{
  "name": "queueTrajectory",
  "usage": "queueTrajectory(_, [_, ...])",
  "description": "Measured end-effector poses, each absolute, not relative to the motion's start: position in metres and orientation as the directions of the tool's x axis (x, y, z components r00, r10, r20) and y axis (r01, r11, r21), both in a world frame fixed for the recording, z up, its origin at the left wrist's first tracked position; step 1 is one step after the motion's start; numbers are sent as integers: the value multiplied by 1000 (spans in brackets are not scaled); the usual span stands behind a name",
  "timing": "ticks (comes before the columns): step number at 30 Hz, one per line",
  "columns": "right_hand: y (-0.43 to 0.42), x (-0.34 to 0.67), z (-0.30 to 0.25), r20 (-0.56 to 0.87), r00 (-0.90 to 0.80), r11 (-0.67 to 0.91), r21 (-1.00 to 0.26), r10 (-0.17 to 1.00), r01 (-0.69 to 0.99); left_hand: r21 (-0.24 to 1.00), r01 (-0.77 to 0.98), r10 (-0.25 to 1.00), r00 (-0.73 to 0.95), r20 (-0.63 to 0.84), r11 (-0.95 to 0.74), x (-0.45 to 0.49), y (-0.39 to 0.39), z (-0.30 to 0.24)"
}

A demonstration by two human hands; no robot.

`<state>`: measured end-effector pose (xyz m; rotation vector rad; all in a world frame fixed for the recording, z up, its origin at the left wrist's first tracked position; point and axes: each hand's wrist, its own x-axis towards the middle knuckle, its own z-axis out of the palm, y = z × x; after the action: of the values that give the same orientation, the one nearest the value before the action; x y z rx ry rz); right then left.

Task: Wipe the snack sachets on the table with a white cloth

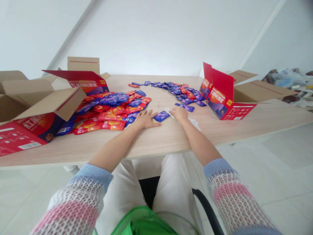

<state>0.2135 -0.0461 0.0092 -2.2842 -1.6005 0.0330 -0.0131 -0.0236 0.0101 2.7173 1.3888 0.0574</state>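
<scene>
In the head view, a purple sachet (161, 116) lay on the desk (158, 140) between the left hand (146, 119), fingers released and flat, and the right hand (179, 114), curled on a white sheet (195, 123), its grip impossible to tell. Pinching one edge of the sachet seemed the cleanest way to lift it alone.

A small blue packet (161, 116) lies flat and slightly askew on the table (158, 140), just right of a loose heap of red and blue packets (111, 109). Its right end meets a white sheet (195, 123), possibly a thin bag, which lies flat and is partly covered.
</scene>
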Motion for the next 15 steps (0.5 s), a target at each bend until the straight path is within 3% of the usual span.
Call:
queueTrajectory(4, [-45,214,8,188,369,-295,-332,910,896,26,768,751,619,228,-640,-6,-39,17])
queueTrajectory(8, [-49,214,10,260,405,-283,-403,876,870,-3,708,672,670,316,-706,4,-46,21])
queueTrajectory(11, [-56,210,16,391,408,-201,-472,825,858,125,741,721,577,384,-660,6,-43,19])
queueTrajectory(15, [-67,195,28,542,284,-2,-461,791,888,451,694,825,430,366,-561,0,-27,13])
